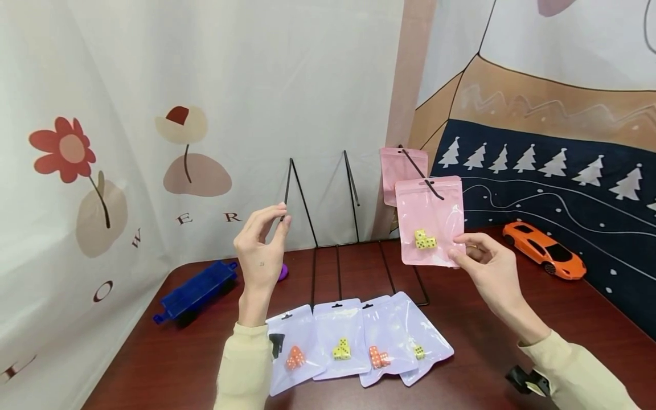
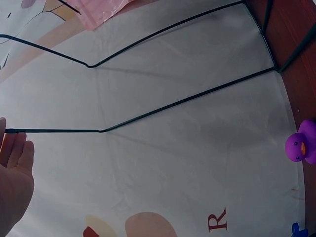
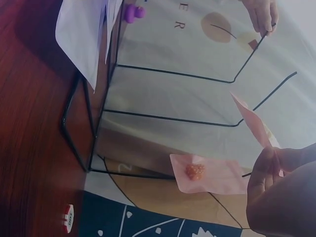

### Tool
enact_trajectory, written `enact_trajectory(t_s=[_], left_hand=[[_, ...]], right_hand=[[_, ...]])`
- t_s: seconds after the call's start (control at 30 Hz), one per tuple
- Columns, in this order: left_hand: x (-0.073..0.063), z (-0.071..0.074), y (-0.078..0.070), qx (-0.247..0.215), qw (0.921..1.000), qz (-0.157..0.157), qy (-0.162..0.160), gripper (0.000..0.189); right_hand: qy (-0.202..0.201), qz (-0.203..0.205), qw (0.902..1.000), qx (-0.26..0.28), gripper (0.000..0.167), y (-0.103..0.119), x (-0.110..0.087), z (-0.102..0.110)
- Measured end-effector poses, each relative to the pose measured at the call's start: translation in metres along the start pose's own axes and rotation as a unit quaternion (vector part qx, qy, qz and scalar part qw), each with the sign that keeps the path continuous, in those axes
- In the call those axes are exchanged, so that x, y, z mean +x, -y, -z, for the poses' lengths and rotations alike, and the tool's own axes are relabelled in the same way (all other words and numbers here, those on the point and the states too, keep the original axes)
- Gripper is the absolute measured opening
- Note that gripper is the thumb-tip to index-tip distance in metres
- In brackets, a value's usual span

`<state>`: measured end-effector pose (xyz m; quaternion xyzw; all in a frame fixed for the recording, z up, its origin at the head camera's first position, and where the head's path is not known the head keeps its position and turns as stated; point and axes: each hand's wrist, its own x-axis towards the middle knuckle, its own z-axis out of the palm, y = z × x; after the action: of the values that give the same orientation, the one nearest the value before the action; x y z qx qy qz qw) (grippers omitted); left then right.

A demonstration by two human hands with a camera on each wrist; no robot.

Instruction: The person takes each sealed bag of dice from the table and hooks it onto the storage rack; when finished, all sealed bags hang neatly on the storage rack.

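My left hand (image 1: 261, 250) pinches the bent tip of the left hook of a black wire rack (image 2: 168, 107) between thumb and fingertips. On the right, my right hand (image 1: 492, 267) pinches the lower right edge of a pink zip pouch (image 1: 430, 208) with yellow dice (image 1: 424, 240) inside. The rack's right hook seems to pass through that pouch's hang hole, its tip in front. Farther back on the same hook hangs another pink pouch (image 3: 222, 175), with orange dice (image 3: 195, 172). Nothing hangs on the middle hook.
Several pale lilac pouches (image 1: 338, 319) with orange or yellow dice overlap on the table before the rack. A blue toy piece (image 1: 200, 289) and purple duck (image 2: 298, 145) lie left. An orange toy car (image 1: 544, 249) stands at right, by the printed curtain (image 1: 333, 74).
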<state>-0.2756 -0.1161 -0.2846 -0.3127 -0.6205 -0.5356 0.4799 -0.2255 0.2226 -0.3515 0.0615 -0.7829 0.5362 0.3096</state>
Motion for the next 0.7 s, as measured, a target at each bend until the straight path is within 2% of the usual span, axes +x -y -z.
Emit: enact_trajectory(t_s=[0.13,0.43,0.7], left_hand=[[0.000,0.000,0.001,0.002,1.0000,-0.005,0.000,0.012],[0.000,0.000,0.002,-0.001,1.0000,-0.005,0.005,0.013],[0.000,0.000,0.000,0.004,1.0000,-0.004,0.003,0.013]], right_hand=[[-0.002,0.001,1.0000,-0.006,0.026,0.000,0.002,-0.001],[-0.003,0.005,0.9995,0.030,0.025,0.003,0.007,-0.008],[-0.003,0.002,0.9998,0.019,0.026,0.004,0.012,-0.013]])
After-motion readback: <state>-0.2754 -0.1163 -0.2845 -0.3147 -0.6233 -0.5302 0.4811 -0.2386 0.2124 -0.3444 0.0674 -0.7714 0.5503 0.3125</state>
